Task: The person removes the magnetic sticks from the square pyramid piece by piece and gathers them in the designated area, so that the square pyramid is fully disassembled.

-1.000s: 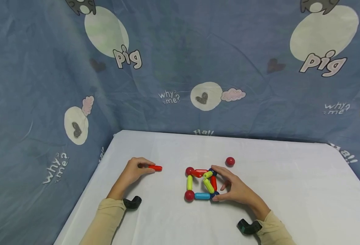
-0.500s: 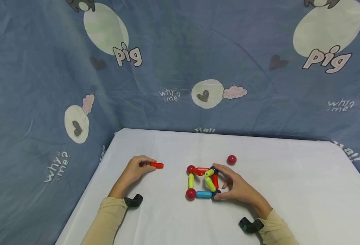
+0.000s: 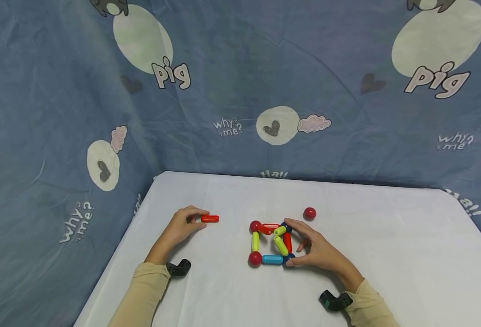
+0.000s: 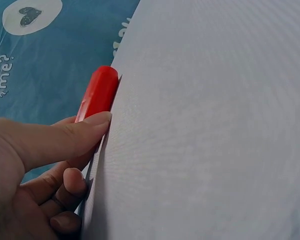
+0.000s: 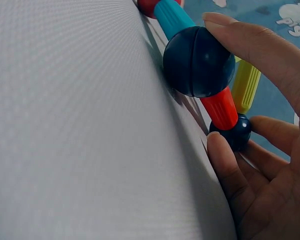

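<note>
My left hand (image 3: 180, 225) pinches a red magnetic rod (image 3: 210, 219) between thumb and fingers; in the left wrist view the rod (image 4: 99, 92) points away past the thumb tip. At mid-table lies a four-sided frame of magnetic rods and balls. It has red balls (image 3: 255, 259) on its left corners and dark blue balls (image 5: 199, 62) on its right ones. A light blue rod (image 3: 272, 260) forms the near side, a yellow-green rod (image 3: 255, 242) the left, red rods the rest. More rods slant up from the corners. My right hand (image 3: 319, 250) grips the two dark blue balls.
A loose red ball (image 3: 309, 213) lies behind the frame, just beyond the right hand. White cloth covers the table (image 3: 215, 290). A blue printed curtain (image 3: 207, 91) hangs behind and to the left. Black wrist cameras (image 3: 335, 301) sit at both wrists.
The left hand tilts the red rod from slightly slanted to nearly level and raises it a little in the view. The right hand stays on the frame. The head view has shifted slightly.
</note>
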Tool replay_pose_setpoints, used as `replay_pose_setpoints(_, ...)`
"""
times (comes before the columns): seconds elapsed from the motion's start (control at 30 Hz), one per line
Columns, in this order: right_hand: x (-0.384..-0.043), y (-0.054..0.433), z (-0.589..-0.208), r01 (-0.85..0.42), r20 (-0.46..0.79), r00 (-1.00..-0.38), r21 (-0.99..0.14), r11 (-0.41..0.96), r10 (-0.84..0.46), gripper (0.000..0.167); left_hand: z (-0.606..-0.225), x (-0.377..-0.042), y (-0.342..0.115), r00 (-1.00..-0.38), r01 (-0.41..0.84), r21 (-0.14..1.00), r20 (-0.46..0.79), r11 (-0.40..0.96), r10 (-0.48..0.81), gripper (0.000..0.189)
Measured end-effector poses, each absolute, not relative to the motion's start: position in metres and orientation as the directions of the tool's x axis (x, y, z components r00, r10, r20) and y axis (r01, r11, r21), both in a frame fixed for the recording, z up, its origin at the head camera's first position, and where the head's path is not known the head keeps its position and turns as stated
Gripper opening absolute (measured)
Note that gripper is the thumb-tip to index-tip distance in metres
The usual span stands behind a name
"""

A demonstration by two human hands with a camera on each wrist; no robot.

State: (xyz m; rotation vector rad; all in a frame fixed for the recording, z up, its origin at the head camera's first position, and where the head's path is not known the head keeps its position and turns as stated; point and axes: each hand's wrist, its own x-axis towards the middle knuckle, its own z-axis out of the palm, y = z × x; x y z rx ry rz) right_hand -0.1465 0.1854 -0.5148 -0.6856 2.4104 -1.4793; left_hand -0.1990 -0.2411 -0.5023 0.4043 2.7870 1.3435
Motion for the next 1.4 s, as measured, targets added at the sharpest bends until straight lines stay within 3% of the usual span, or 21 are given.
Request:
replay_pose_setpoints(0.47,-0.146,0.185,-0.514,-0.269,0.051,-0.864,-0.887,0.374,-0.501,0.1,-0.5,-0.199,-0.241,-0.977,0.143,0.789,0.015,0.597,0.214,0.043)
replay_pose_setpoints(0.77,-0.144,0.185,-0.513,-0.256,0.032,-0.866,-0.885,0.388,-0.499,0.102,-0.483,-0.192,-0.22,-0.979,0.2,0.801,0.142,0.564,0.146,0.041)
replay_pose_setpoints(0.97,-0.145,0.186,-0.512,-0.256,0.03,-0.864,-0.885,0.39,-0.502,0.101,-0.464,-0.188,-0.178,-0.949,0.294,0.814,0.184,0.501,0.257,0.036)
replay_pose_setpoints(1.4,-0.148,0.188,-0.515,-0.277,0.053,-0.86,-0.884,0.377,-0.508,0.101,-0.473,-0.185,-0.109,-0.879,0.304,0.832,0.057,0.463,0.474,0.041)
